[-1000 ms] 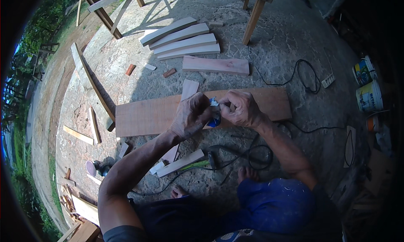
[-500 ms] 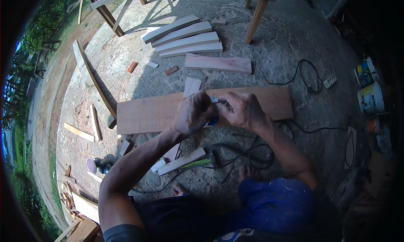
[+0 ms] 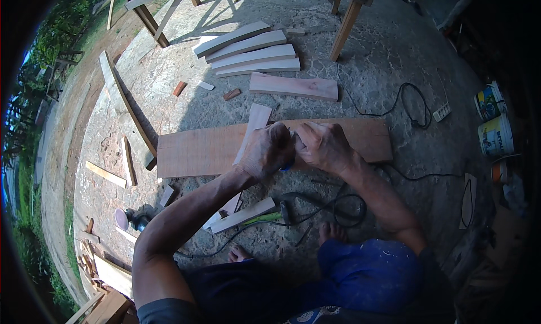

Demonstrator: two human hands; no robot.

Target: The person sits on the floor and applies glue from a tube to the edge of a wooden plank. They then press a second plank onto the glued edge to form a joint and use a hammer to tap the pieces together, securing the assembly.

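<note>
Both my hands meet above a wide brown board (image 3: 197, 155) lying on the concrete. My left hand (image 3: 269, 149) is closed round a small blue object (image 3: 285, 167); only a sliver of it shows below the fingers, and its kind cannot be made out. Right against it, my right hand (image 3: 321, 145) is closed with fingers bent at the top of the left fist. Whatever it pinches is hidden. A narrow pale wood strip (image 3: 258, 116) lies across the board and passes under my left hand.
Beyond the board lie a pinkish plank (image 3: 293, 86) and several pale curved slats (image 3: 253, 45). A black cord (image 3: 414, 107) runs to a white power strip (image 3: 442, 111). Near my feet are a looped cable (image 3: 349, 211) and offcuts (image 3: 242, 216). Buckets (image 3: 496, 135) stand at right.
My hands have drawn closer together, and the right fingers now cover the tip of the blue object. Less of its blue shows, while more of the pale strip is visible.
</note>
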